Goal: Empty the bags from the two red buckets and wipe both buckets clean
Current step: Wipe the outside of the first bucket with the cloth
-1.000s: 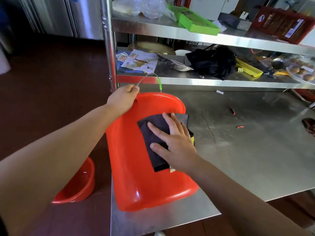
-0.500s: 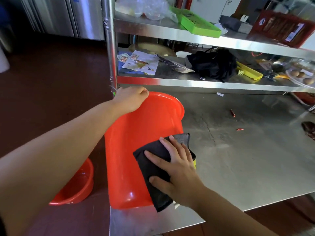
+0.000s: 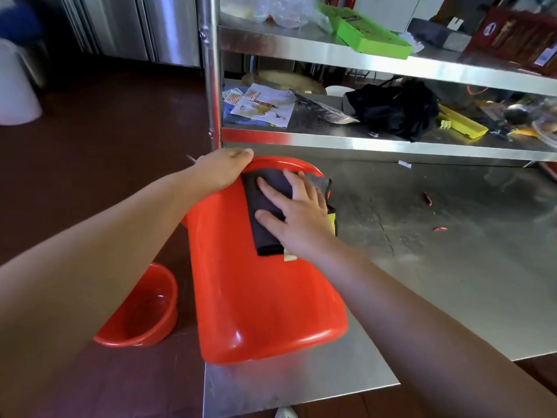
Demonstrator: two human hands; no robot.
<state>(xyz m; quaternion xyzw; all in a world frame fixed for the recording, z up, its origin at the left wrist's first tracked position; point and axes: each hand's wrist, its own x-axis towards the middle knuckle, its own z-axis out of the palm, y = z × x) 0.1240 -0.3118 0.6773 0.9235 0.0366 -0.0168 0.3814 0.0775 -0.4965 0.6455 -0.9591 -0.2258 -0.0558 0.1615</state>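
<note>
A red bucket (image 3: 259,297) lies on its side on the steel table (image 3: 437,267), its rim toward the shelves and its base toward me. My left hand (image 3: 224,168) grips the far rim at the upper left. My right hand (image 3: 297,212) presses a dark grey cloth (image 3: 265,203) flat against the bucket's outer wall near the rim, fingers spread and straight. A yellow edge of the cloth shows under my palm. A second red bucket or basin (image 3: 144,312) stands on the floor to the left of the table, open side up.
A steel shelf rack (image 3: 376,60) rises behind the table, with a post (image 3: 211,86) just above my left hand. It carries a black bag (image 3: 394,110), papers (image 3: 262,104), a green tray (image 3: 367,34) and yellow pieces. Small red scraps (image 3: 428,199) lie on the table.
My right hand slid the cloth down the bucket's wall toward me, then back up to near the rim. My left hand kept its grip on the rim; the wire handle dropped out of sight.
</note>
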